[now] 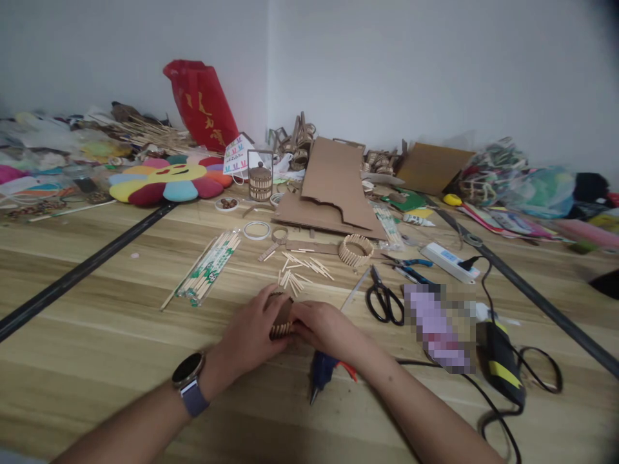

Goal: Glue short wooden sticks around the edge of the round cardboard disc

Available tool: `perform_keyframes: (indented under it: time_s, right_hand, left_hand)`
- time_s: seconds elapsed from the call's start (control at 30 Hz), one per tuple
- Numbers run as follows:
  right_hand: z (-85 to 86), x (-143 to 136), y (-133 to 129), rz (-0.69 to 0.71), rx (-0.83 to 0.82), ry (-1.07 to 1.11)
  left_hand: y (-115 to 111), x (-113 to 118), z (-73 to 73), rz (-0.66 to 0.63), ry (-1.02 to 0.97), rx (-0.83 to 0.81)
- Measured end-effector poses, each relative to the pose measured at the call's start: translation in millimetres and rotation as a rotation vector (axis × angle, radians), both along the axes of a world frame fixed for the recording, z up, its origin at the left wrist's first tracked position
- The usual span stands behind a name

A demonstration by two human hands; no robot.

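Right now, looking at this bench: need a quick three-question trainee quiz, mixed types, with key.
1. Multiple choice: what sits between the left hand and the right hand?
A) white power strip
B) small brown piece edged with short pale sticks
C) multicoloured flower-shaped cushion

2. Fill in: the round dark-faced watch with a purple strap is on the ____ wrist.

3. True or false: the black-handled metal scissors lie nearer the person than the red bag with gold lettering.

Key: 1 B; 2 left; 3 true.

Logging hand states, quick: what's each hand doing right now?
Left hand: closed around the small stick-ringed piece.
Right hand: at the piece's edge; grip can't be told.
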State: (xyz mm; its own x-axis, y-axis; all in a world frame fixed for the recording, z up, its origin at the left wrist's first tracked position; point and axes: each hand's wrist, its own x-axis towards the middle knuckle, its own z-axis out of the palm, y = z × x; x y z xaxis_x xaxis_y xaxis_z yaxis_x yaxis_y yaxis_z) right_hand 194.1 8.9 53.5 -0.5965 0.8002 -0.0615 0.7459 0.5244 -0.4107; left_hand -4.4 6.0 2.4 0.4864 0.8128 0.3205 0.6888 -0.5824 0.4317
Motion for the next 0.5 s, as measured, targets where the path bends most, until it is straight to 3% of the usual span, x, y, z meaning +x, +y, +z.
perform_keyframes:
  time_s: [0.5]
  right_hand:
    - [1.8, -2.6, -1.7, -0.013, 0.015, -0.03]
  left_hand:
    - [-2.7, 7.5, -4.0, 0.12, 0.058, 0.009]
